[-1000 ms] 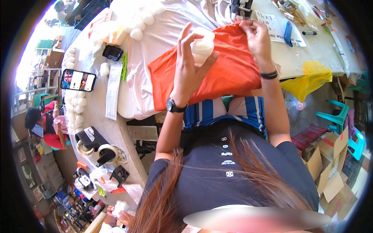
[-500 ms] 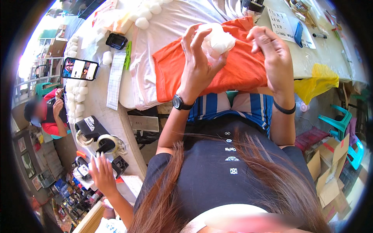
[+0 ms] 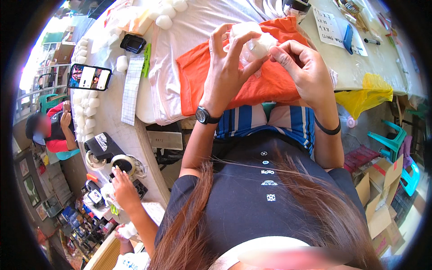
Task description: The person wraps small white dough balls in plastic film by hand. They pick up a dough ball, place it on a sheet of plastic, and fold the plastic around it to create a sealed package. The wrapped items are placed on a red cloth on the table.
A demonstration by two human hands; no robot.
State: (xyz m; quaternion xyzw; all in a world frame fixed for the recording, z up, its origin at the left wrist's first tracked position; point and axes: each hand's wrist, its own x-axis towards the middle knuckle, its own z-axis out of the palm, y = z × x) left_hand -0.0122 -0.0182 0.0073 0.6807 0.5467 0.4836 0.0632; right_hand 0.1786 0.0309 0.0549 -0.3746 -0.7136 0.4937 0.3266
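Note:
Above an orange cloth [image 3: 193,76] spread across my lap and the table edge, my left hand [image 3: 221,76] grips a white rounded cylinder [image 3: 245,29] in thin, clear plastic wrap [image 3: 260,47]. Its thumb and fingers curve around the piece. My right hand [image 3: 308,72] has thumb and forefinger pinched together at the right side of the wrap, seemingly on its edge. The exact contact is too small to make out. More white cylinders [image 3: 165,21] like it lie at the table's far side.
Left along the table are a phone [image 3: 89,77], rows of white cylinders [image 3: 89,112], a gridded strip [image 3: 132,90], a green cutter [image 3: 147,60] and a tape dispenser [image 3: 101,145]. Another person's hand [image 3: 126,191] reaches in beside it. Rightward hangs a yellow plastic bag [image 3: 366,94].
My right hand has moved left, from apart to the edge of the wrapped cylinder. At lower left, the other person's hand has shifted up to the tape dispenser.

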